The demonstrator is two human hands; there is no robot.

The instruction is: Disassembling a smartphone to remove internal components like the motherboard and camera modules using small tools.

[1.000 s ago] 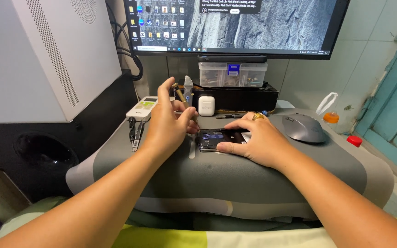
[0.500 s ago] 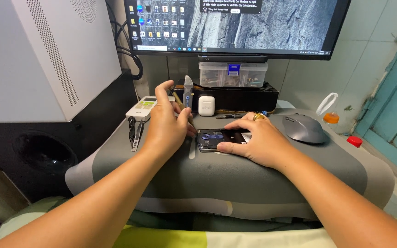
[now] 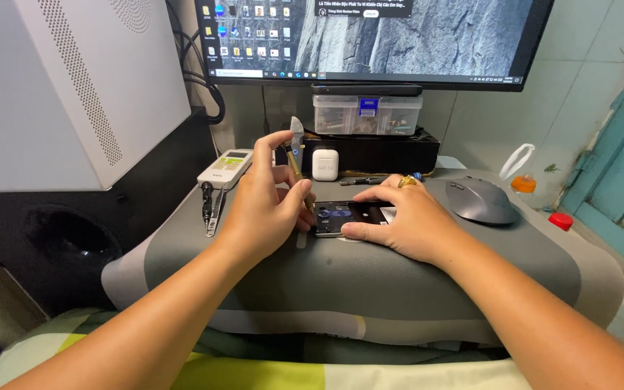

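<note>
An opened dark phone (image 3: 344,217) lies flat on a grey cushion (image 3: 370,282), its inner parts showing. My right hand (image 3: 399,220) rests over the phone's right part and pins it down, a gold ring on one finger. My left hand (image 3: 265,206) pinches a thin yellowish tool (image 3: 295,167) like a pen, its lower end down at the phone's left edge.
A grey mouse (image 3: 479,200) sits right of the phone. Tweezers and a screwdriver (image 3: 211,206), a white remote (image 3: 225,168) and a white earbud case (image 3: 324,164) lie behind and to the left. A monitor (image 3: 370,36), a clear parts box (image 3: 367,115) and a white computer case (image 3: 74,79) stand around.
My left hand has shifted its fingers a little around the thin tool at the phone's left edge. My right hand stays on the phone.
</note>
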